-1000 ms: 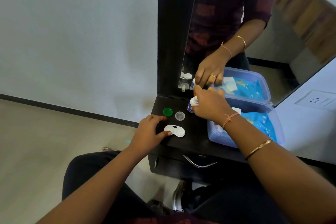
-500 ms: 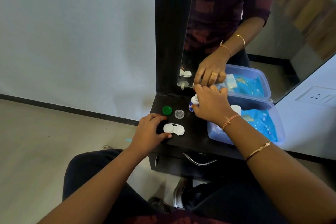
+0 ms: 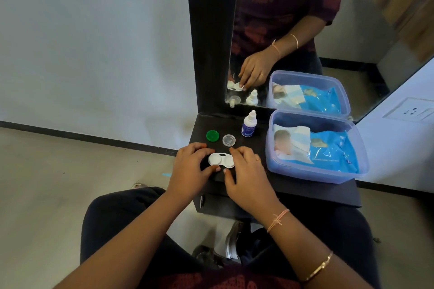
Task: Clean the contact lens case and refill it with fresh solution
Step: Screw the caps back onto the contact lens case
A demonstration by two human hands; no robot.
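A white contact lens case (image 3: 220, 160) with both wells uncovered lies on the dark shelf (image 3: 293, 189) below the mirror. My left hand (image 3: 190, 169) grips the case's left end with thumb and fingers. My right hand (image 3: 246, 172) touches its right end with the fingertips. Behind the case lie a green cap (image 3: 212, 135) and a clear cap (image 3: 228, 140). A small white solution bottle (image 3: 249, 124) with a blue label stands upright near the mirror, free of both hands.
A translucent plastic box (image 3: 314, 172) holding a blue packet and tissues fills the right of the shelf. A mirror (image 3: 328, 30) in a dark frame rises behind. The shelf's front edge is just below my hands. A wall socket (image 3: 412, 110) is at the right.
My right hand has let go of the solution bottle, which now stands on the shelf, and has moved down and left onto the lens case. My left hand stays on the case.
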